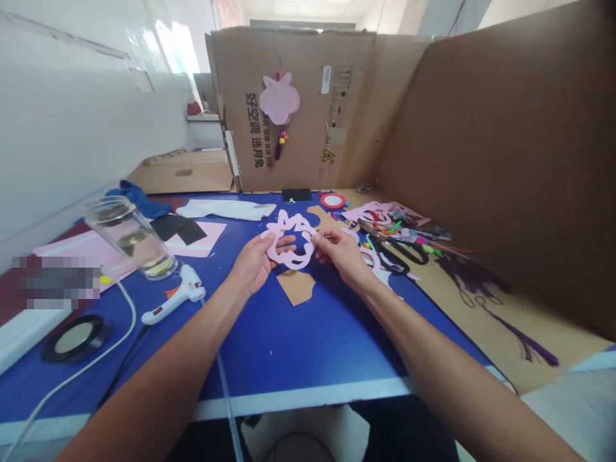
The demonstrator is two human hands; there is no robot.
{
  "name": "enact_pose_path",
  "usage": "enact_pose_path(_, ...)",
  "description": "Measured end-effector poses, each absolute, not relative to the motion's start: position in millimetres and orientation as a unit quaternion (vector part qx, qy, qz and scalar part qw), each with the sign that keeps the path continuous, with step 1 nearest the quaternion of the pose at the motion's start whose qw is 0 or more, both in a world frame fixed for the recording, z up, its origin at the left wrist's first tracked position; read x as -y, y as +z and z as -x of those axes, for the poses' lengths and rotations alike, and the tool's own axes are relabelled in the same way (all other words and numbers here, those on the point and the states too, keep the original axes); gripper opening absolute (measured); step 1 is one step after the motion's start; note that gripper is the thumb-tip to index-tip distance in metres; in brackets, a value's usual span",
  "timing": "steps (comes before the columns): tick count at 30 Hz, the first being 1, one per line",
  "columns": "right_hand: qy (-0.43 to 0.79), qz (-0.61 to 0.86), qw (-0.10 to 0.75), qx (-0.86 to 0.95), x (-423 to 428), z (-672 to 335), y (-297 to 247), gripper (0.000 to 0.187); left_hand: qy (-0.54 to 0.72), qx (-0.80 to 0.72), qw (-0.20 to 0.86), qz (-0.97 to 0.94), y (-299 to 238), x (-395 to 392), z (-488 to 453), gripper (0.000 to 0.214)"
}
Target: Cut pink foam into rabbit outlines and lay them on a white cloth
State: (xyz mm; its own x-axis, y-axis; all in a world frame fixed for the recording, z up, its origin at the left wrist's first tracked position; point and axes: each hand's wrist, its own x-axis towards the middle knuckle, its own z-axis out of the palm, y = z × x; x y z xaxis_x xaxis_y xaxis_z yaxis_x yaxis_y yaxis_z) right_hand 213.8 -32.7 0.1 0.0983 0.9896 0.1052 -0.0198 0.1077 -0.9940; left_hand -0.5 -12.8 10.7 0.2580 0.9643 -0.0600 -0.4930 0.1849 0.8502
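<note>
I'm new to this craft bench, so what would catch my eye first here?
Your eye would likely go first to the pink foam cut-out, a spiky-edged ring held mid-table between the left hand and right hand. Behind it, a pink fruit-shaped ornament hangs on the cardboard panel. At the left of the blue table sit a white hot glue gun and a tall glass of liquid.

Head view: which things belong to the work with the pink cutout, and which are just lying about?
In use: left hand, right hand, pink scalloped ring cutout.

Lying about: white hot glue gun, clear glass jar, black-handled scissors, brown cardboard scrap.
</note>
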Motion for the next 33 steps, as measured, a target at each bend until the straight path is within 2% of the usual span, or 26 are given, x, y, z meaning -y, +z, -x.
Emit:
enact_pose_path(7, 0.449, 0.474, 0.556, 0.514, 32.3, -206.1, -6.0, 0.032, 0.536, -0.326, 0.685, -0.369, 14.8, 11.2, 0.4, 0.017)
enact_pose_path(14, 0.458, 0.468, 0.549, 0.520, 32.5, -202.7, -8.1, 0.032, 0.560, -0.329, 0.669, -0.362, 15.4, 2.8, 6.4, 0.025)
enact_pose_path(33, 0.464, 0.476, 0.548, 0.509, 34.6, -207.7, -4.7, 0.033, 0.590, -0.333, 0.659, -0.327, 19.2, -6.2, 23.9, 0.025)
